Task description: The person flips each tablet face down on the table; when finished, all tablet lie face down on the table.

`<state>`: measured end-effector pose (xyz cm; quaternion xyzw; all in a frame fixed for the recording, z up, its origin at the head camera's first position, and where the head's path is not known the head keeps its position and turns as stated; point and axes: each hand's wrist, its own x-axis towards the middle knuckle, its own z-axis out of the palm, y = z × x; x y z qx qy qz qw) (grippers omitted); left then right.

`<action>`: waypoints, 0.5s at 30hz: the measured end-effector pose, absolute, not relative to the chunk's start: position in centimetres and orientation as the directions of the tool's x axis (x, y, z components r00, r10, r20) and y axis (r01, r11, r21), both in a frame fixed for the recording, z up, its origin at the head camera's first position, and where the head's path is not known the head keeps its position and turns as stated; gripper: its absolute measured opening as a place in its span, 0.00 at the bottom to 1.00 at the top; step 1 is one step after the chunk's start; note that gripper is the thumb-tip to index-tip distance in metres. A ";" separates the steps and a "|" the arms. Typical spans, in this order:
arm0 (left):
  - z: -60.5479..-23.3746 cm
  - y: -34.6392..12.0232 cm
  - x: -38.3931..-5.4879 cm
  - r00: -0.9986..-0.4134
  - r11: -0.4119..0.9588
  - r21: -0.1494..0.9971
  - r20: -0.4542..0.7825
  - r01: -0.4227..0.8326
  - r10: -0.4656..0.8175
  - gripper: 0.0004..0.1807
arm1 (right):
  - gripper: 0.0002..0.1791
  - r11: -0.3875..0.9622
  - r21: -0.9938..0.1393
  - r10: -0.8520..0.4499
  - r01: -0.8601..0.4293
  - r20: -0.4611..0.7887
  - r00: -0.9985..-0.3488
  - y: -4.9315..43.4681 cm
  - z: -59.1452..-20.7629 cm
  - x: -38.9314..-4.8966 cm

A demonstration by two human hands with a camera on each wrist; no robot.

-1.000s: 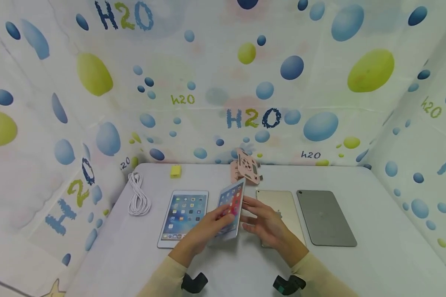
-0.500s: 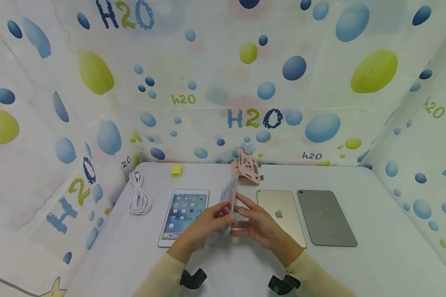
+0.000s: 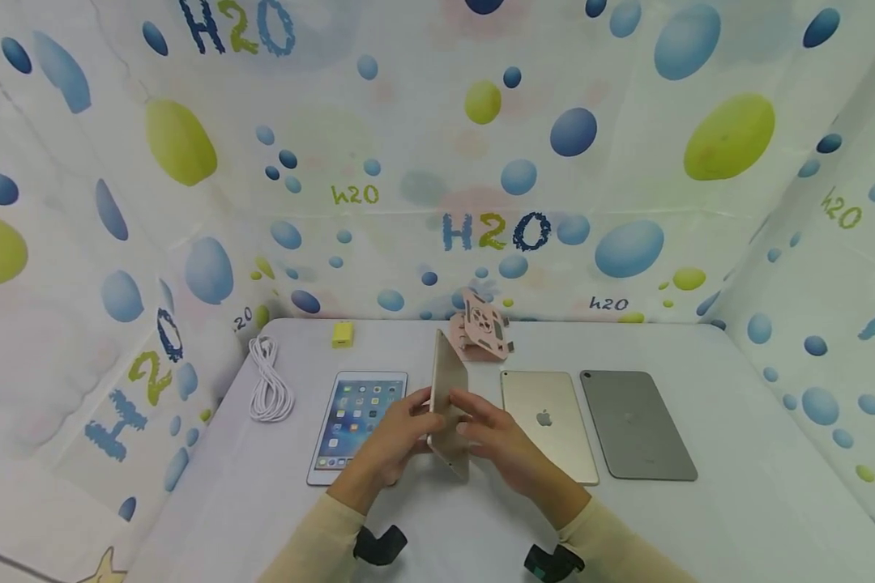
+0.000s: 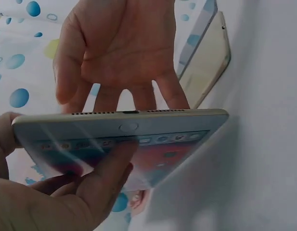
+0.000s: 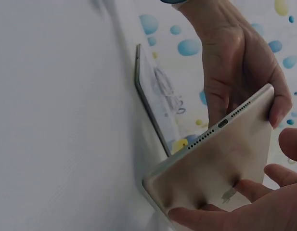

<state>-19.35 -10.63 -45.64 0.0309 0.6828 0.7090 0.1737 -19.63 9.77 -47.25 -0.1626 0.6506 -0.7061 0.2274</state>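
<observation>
Stand [image 3: 481, 320] behind raised tablet [image 3: 448, 380], room in front

The held tablet [image 3: 448, 380] has a back like smooth, matt metal and a front like glossy glass streaked with reflections; the gold tablet [image 3: 547, 401] and grey tablet [image 3: 636, 425] show a similar matt metallic finish. The yellow block [image 3: 343, 334] and white cable [image 3: 271, 385] look like smooth plastic. The tabletop [image 3: 467, 530] looks matt, and the printed backdrop [image 3: 408, 121] is creased sheeting, whether cloth or plastic unclear.
</observation>
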 end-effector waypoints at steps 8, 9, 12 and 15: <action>-47.3 -10.5 -19.4 -0.956 -0.283 0.932 -0.155 -0.225 0.250 0.46 | 0.36 0.116 -0.992 -0.365 -0.056 0.010 -0.931 10.0 -48.8 -19.7; -47.4 -10.5 -19.5 -0.955 -0.316 0.920 -0.153 -0.231 0.254 0.47 | 0.36 0.137 -0.989 -0.329 -0.059 0.011 -0.944 10.0 -49.0 -19.7; -48.0 -10.6 -19.7 -0.948 -0.362 0.895 -0.168 -0.261 0.270 0.52 | 0.39 0.128 -0.991 -0.265 -0.045 0.009 -0.964 10.2 -49.5 -19.9; -48.7 -10.9 -19.9 -0.941 -0.360 0.885 -0.203 -0.295 0.272 0.55 | 0.40 0.098 -0.995 -0.230 -0.005 -0.017 -0.973 10.4 -49.7 -20.0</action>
